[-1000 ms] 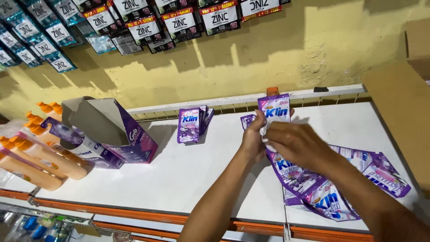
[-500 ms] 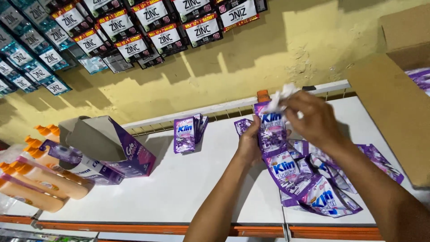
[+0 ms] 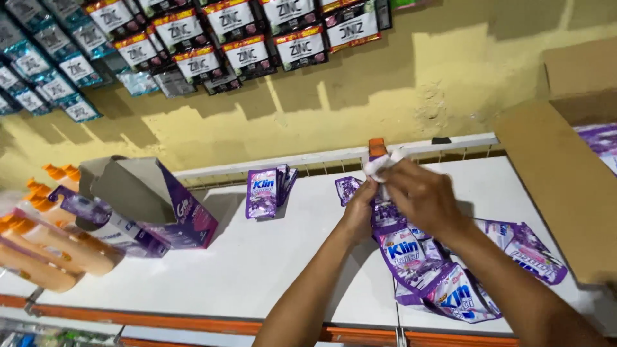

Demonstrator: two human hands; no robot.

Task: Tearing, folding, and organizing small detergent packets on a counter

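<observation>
Purple detergent sachet strip [image 3: 411, 250] hangs from the left hand [image 3: 357, 215] and right hand [image 3: 421, 196], both pinching its top above the white shelf [image 3: 257, 276]; uneven pulling risks tearing a sachet open.

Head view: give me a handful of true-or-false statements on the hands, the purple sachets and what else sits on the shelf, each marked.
1. Both hands, left hand and right hand, grip the top of a strip of purple sachets. True.
2. The small stack of purple sachets lies to the left of the hands. True.
3. The open cardboard box is green. False: it is purple and grey.
4. The orange bottles stand upright at the right end of the white shelf. False: they lie at the left end.
</observation>
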